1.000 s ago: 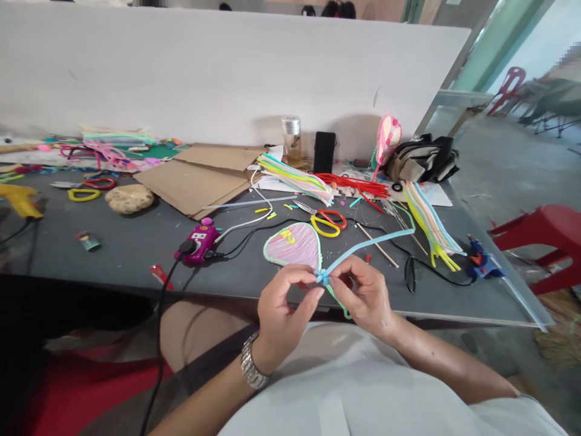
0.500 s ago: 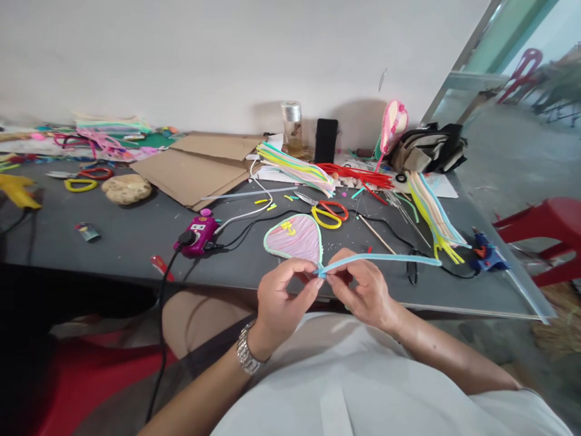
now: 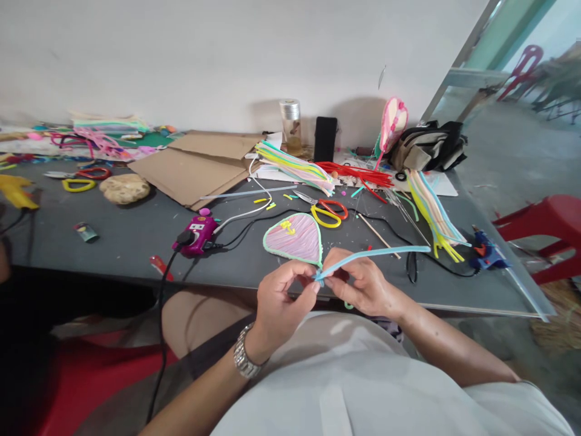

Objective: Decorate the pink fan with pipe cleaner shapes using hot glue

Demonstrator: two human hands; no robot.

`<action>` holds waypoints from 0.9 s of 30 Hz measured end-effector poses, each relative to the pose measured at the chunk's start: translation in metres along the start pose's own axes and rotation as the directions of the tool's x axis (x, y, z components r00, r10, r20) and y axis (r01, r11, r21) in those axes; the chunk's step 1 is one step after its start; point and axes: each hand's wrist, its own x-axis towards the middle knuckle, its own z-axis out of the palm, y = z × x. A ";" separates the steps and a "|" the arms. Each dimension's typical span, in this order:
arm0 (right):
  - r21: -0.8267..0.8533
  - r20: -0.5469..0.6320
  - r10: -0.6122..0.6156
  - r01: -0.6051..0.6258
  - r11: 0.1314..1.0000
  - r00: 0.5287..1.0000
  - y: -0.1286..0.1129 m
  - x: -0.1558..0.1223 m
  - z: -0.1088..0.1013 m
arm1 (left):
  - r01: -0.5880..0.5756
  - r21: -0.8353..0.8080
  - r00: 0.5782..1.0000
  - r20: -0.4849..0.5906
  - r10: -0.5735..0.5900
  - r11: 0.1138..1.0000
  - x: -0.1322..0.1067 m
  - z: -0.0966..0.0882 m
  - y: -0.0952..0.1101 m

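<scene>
My left hand [image 3: 284, 306] and my right hand [image 3: 361, 284] meet at the narrow tip of a teardrop-shaped pink pipe-cleaner piece [image 3: 294, 239], which has a mint-green rim and a small yellow mark. Both hands pinch a light blue pipe cleaner [image 3: 374, 255] where it is twisted around that tip. Its long free end sticks out to the right above the table. A metal wristwatch [image 3: 244, 358] sits on my left wrist. The lower part of the tip is hidden by my fingers.
Behind my hands on the grey table [image 3: 122, 248] lie orange-handled scissors [image 3: 327, 214], pipe-cleaner bundles [image 3: 436, 213], a purple power socket [image 3: 198, 235], cardboard sheets [image 3: 195, 169] and a blue glue gun [image 3: 488, 256]. A black cable runs down past my knee. A red stool [image 3: 544, 233] stands to the right.
The free end of the blue pipe cleaner has swung from pointing up-right to lying almost level, then tilted slightly up. The green strand below my hands has mostly gone from view.
</scene>
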 end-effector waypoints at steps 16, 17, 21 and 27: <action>-0.059 -0.125 0.021 -0.029 0.998 0.992 0.009 -0.002 0.008 | 0.083 -0.059 0.997 0.011 -0.082 0.995 0.004 -0.005 0.002; -0.041 -0.124 0.005 -0.010 0.999 0.992 0.011 -0.002 0.008 | 0.099 -0.071 0.995 0.013 -0.098 0.993 0.004 -0.004 0.003; 0.030 -0.109 -0.028 0.031 0.999 0.994 0.014 -0.001 0.007 | 0.147 -0.101 0.989 0.017 -0.146 0.984 0.005 -0.003 0.004; 0.073 -0.139 0.067 -0.058 0.996 0.988 0.012 0.003 0.005 | 0.154 -0.089 0.988 0.029 -0.152 0.984 0.008 -0.001 0.007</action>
